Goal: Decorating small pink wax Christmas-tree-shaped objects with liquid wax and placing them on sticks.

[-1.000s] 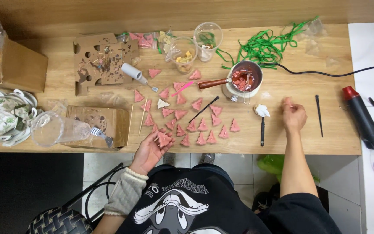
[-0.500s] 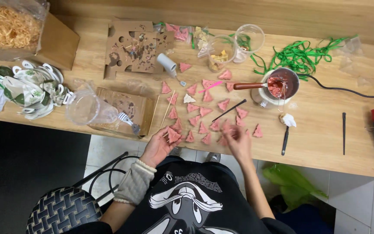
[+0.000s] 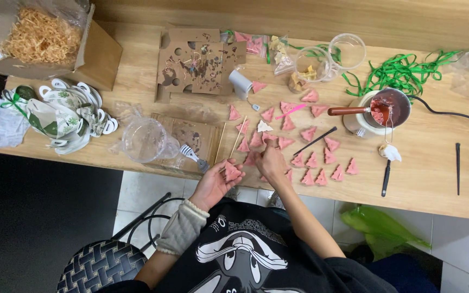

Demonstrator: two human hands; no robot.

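both hands at the pink tree shapes

left hand (image 3: 213,184) lies palm up at the near edge of the wooden table (image 3: 435,184), fingers open wide, and some pink tree pieces (image 3: 230,171) rest on the palm. right hand (image 3: 271,161) is just beside it, fingers bent down and pinched narrow on a pink piece among the loose pink tree shapes (image 3: 321,163) on the table; i cannot tell if it really grips the piece.

the pink shapes are spread on the table from the hands outward to the right and to the far side. a thin black stick (image 3: 315,141) lies between them. two thin wooden sticks (image 3: 229,144) lie left of the shapes, next to a flat cardboard piece (image 3: 188,133) with a fork (image 3: 194,157) on it. a clear plastic cup (image 3: 145,141) lies on its side there. farther right stands a small pot with red wax (image 3: 389,106) and a wooden handle, and green ribbon (image 3: 403,70) is behind it. at far left are white ceramic cups (image 3: 63,111) and a box with straw (image 3: 42,35).
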